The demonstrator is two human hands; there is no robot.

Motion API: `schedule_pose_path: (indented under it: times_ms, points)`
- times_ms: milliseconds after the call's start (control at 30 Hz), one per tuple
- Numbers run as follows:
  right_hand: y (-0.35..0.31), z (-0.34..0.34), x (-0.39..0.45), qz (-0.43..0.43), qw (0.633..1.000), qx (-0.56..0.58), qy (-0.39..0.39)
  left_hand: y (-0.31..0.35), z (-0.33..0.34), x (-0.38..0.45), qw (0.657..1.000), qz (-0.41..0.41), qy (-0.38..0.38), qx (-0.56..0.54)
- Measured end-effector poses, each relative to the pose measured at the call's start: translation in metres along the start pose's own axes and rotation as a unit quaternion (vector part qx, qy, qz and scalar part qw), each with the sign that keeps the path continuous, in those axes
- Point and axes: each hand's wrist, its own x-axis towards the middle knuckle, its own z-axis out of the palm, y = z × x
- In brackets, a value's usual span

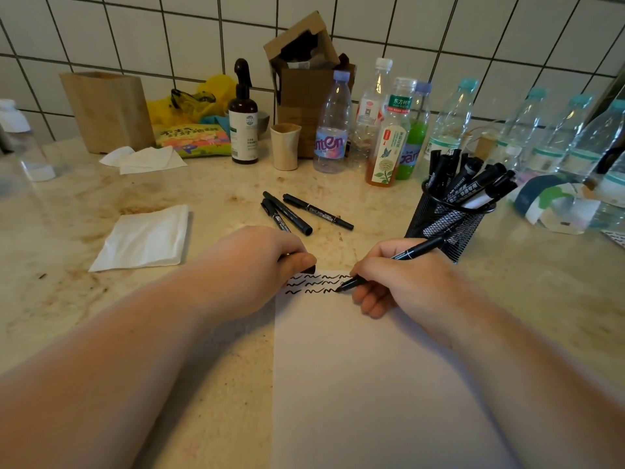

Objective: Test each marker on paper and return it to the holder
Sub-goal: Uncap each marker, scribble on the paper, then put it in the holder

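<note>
White square tiles with dark grout back a pale, stained stone counter [209, 184] that fills the frame. At lower centre lies a white sheet of paper [365, 384], its top edge marked with three rows of black squiggles [314, 283]. The right hand [402, 279], at centre right, pinches a black marker [389, 264] between thumb and fingers, tip touching the paper at the end of the lowest row. The left hand [257, 269], at centre left, is curled round a small black object, seemingly a cap [306, 262], at the paper's top left corner. Just above the hands, three black markers [297, 213] lie loose on the counter. To the right of centre stands a black mesh holder [443, 225] packed with more markers, close behind the right hand. A folded white napkin [145, 238] lies at centre left. Along the wall stand a row of plastic bottles [333, 123], a brown spray bottle [242, 120], a beige cup [285, 147], a cardboard box [304, 79] and a wooden container [108, 110].
</note>
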Motion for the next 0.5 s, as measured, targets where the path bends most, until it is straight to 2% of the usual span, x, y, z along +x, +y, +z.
schedule_pose_path:
  times_ms: [100,267,367,500]
  points:
    - [-0.001,-0.003,-0.001,-0.005,0.999,0.016,0.034,0.0,0.001,-0.001,1.0,-0.004,-0.005,-0.018]
    - [-0.008,-0.008,-0.003,-0.064,0.995,0.05,0.065,0.003,0.001,-0.002,1.0,-0.01,-0.016,-0.022]
    - [-0.012,-0.009,-0.004,-0.075,0.988,0.129,0.042,0.004,0.0,-0.002,0.999,-0.001,-0.006,-0.04]
    - [-0.016,-0.01,-0.007,-0.049,0.975,0.216,-0.002,0.006,-0.001,-0.003,0.998,0.008,-0.002,-0.064]
